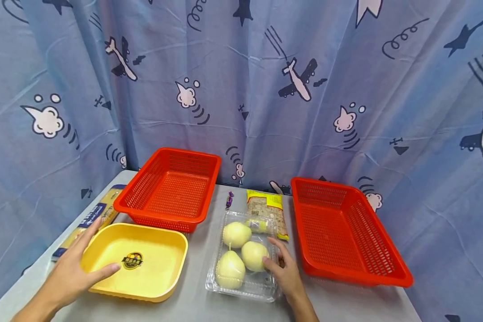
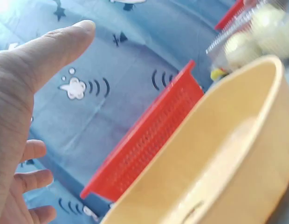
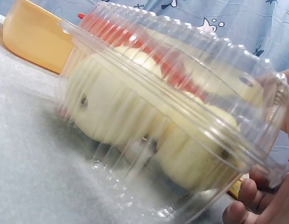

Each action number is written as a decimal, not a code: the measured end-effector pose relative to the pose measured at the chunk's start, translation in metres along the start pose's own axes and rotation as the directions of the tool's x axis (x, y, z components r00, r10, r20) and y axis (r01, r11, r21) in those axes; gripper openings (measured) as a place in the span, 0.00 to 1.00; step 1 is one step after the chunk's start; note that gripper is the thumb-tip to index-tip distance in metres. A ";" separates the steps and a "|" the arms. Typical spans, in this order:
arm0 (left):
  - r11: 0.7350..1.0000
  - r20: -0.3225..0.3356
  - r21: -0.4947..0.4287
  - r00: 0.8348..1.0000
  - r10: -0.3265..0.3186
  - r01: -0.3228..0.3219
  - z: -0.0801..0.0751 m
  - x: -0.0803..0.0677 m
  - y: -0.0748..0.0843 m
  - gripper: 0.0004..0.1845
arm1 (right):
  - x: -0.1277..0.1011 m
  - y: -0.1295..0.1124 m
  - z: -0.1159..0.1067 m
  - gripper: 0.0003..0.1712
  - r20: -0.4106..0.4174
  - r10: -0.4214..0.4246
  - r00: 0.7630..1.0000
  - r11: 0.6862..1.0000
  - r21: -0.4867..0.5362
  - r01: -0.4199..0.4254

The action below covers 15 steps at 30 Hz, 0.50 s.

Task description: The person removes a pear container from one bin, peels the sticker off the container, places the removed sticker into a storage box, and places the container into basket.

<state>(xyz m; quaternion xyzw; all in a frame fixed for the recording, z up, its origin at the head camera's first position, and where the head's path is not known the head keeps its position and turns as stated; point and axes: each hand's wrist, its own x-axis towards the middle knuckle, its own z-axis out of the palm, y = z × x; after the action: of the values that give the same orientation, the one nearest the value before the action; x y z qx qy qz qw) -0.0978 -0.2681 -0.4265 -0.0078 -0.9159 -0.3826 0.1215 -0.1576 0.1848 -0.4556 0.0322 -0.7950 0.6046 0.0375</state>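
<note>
My right hand (image 1: 287, 279) grips the right side of a clear plastic clamshell box (image 1: 251, 288), its thumb lying by the lid. Inside the box are three visible pale yellow-green pears (image 1: 230, 269) and a small yellow-labelled item (image 1: 257, 225). In the right wrist view, fingers (image 3: 249, 189) curl at the box's side; part of the hand is cut off by the frame. My left hand (image 1: 66, 273) is spread at the left edge of a shallow yellow basin (image 1: 177, 268) with a round sticker. The left wrist view shows its thumb and fingers apart, holding nothing.
A red basket (image 1: 166, 218) stands behind the basin, another red basket (image 1: 352, 275) at the right. Behind the box lie a yellow-topped packet of grain-like food (image 1: 279, 210) and a purple wrapped candy (image 1: 229, 200). A blue-and-gold flat pack (image 1: 92, 219) lies at the far left.
</note>
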 end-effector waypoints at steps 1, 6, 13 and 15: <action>1.000 -0.004 -0.004 1.000 0.000 0.000 0.001 0.001 0.003 0.60 | 0.000 0.000 0.000 0.30 -0.003 -0.002 1.000 1.000 0.001 0.002; 0.996 -0.051 -0.067 0.997 0.051 -0.055 0.006 0.004 0.013 0.57 | -0.001 0.001 0.001 0.29 -0.016 -0.016 1.000 1.000 -0.006 0.016; 0.963 -0.152 -0.144 0.967 0.205 -0.226 0.015 0.005 0.027 0.56 | 0.000 0.006 0.001 0.29 -0.007 -0.060 0.998 0.998 -0.012 0.059; 0.953 -0.154 -0.174 0.963 0.222 -0.248 0.018 0.007 0.032 0.56 | 0.004 0.015 0.001 0.30 -0.016 -0.062 0.998 0.998 -0.010 0.062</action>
<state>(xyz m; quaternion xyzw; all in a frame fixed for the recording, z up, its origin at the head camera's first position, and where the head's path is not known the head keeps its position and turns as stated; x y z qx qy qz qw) -0.1053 -0.2331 -0.4147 -0.1030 -0.8571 -0.4514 0.2257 -0.1626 0.1880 -0.4697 0.0517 -0.7961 0.5996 0.0629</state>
